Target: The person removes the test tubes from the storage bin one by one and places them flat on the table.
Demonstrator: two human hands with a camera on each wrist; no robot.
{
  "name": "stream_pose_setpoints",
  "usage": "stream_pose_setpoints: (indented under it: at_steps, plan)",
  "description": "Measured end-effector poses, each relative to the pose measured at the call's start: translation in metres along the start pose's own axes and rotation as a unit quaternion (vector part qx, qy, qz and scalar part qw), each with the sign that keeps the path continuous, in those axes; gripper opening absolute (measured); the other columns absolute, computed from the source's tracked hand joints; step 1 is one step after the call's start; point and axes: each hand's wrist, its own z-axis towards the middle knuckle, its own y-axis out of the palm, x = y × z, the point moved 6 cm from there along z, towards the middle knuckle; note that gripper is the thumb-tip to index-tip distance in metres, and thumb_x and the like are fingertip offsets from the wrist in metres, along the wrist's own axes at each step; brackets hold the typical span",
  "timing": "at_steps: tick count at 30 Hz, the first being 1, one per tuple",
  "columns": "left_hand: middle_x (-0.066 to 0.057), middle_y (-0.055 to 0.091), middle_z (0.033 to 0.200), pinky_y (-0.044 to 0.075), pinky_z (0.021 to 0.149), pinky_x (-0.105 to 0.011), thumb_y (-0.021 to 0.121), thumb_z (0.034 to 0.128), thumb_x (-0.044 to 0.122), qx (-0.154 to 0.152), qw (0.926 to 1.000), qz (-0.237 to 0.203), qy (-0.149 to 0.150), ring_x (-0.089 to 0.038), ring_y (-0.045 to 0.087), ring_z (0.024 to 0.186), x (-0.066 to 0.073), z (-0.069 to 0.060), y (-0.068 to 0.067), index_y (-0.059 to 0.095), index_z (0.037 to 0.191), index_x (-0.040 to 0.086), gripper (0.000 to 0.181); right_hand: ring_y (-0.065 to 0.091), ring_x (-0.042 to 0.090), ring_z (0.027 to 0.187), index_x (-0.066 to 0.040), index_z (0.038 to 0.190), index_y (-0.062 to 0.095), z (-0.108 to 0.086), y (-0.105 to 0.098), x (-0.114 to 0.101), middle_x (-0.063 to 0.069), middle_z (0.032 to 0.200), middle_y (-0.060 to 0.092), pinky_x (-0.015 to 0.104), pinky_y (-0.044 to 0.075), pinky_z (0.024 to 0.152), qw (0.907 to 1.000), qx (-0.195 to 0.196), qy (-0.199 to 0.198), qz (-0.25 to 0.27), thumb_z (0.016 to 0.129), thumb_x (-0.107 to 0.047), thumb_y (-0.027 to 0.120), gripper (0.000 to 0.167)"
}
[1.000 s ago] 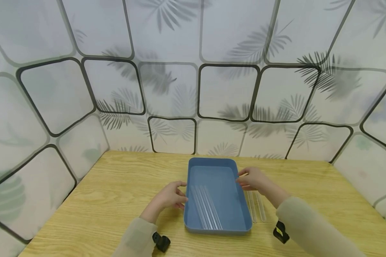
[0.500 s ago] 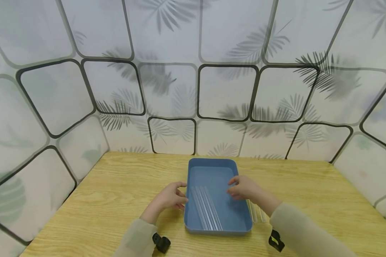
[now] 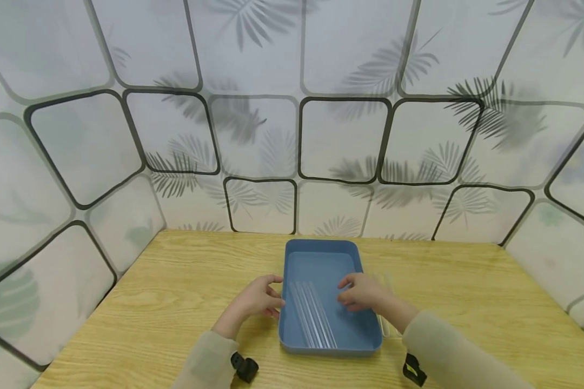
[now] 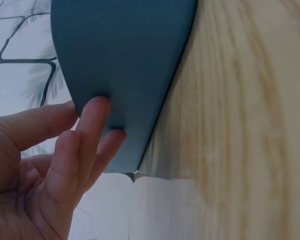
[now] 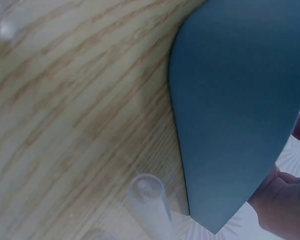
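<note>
A shallow blue tray (image 3: pixel 323 266) lies on the table with several long clear tubes (image 3: pixel 313 316), like test tubes, slanting side by side in its near left half. My left hand (image 3: pixel 259 297) touches the tray's left wall from outside; the left wrist view has its fingertips (image 4: pixel 96 105) against that wall and the thumb at the rim. Over the tray's right side hovers my right hand (image 3: pixel 365 293), fingers loosely bent, no tube visible in them. Beside the tray on the right lie more clear tubes (image 3: pixel 385 326), partly hidden by that forearm. One tube end (image 5: pixel 146 188) shows large in the right wrist view.
The wood-grain table (image 3: pixel 190 292) reaches back to a patterned fabric wall (image 3: pixel 340 140) that wraps round both sides. A dark device (image 3: pixel 245 368) sits at the left wrist, another (image 3: pixel 412 370) at the right wrist.
My right hand has moved from the tray's right rim leftward and nearer, over the inside of the tray. The left hand, the tray and the tubes in it have stayed put.
</note>
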Motion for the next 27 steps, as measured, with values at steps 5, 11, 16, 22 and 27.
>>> stream_pose_setpoints:
  at_steps: [5,11,16,22,27]
  plan:
    - [-0.013,0.057,0.084,0.051,0.056,-0.033,0.060,0.0801,-0.001,0.005,1.0000,-0.004,-0.006,-0.021,0.061,0.059,0.000,0.001,0.000,0.036,0.128,-0.009,0.055,0.058,0.019,0.069,0.010,0.100,0.052,0.002,0.006,0.003,0.012,0.081,0.056,0.034,0.051,0.060,0.9998,-0.017,0.001,0.012,0.072,0.002,0.063,0.031]
    - [-0.013,0.056,0.083,0.050,0.057,-0.035,0.060,0.0801,-0.002,0.010,0.9999,-0.006,-0.010,-0.023,0.061,0.059,-0.005,0.004,0.000,0.035,0.129,-0.008,0.055,0.059,0.020,0.070,0.008,0.100,0.054,0.003,0.011,0.006,0.012,0.083,0.056,0.035,0.051,0.061,0.9996,-0.023,0.010,0.016,0.072,0.002,0.063,0.030]
    - [-0.013,0.056,0.083,0.050,0.057,-0.035,0.060,0.0801,-0.002,0.011,0.9999,-0.005,-0.011,-0.023,0.061,0.059,-0.005,0.004,0.000,0.036,0.129,-0.007,0.055,0.060,0.022,0.072,0.009,0.101,0.053,0.001,0.017,0.006,0.013,0.084,0.056,0.036,0.050,0.063,0.9991,-0.033,0.015,0.023,0.073,0.003,0.063,0.030]
    - [-0.013,0.057,0.083,0.050,0.056,-0.034,0.061,0.0799,-0.001,0.014,0.9997,-0.002,-0.018,-0.023,0.062,0.060,-0.006,0.005,-0.001,0.036,0.129,-0.007,0.055,0.060,0.024,0.075,0.010,0.101,0.052,0.002,0.023,0.008,0.014,0.085,0.057,0.036,0.050,0.064,0.9979,-0.046,0.019,0.040,0.074,0.004,0.062,0.030]
    - [-0.013,0.057,0.083,0.050,0.056,-0.034,0.060,0.0801,-0.002,0.013,0.9997,-0.006,-0.019,-0.023,0.062,0.059,-0.006,0.005,-0.001,0.036,0.129,-0.007,0.055,0.061,0.024,0.075,0.010,0.100,0.053,0.002,0.027,0.007,0.013,0.083,0.057,0.036,0.050,0.063,0.9977,-0.047,0.021,0.045,0.073,0.004,0.062,0.029]
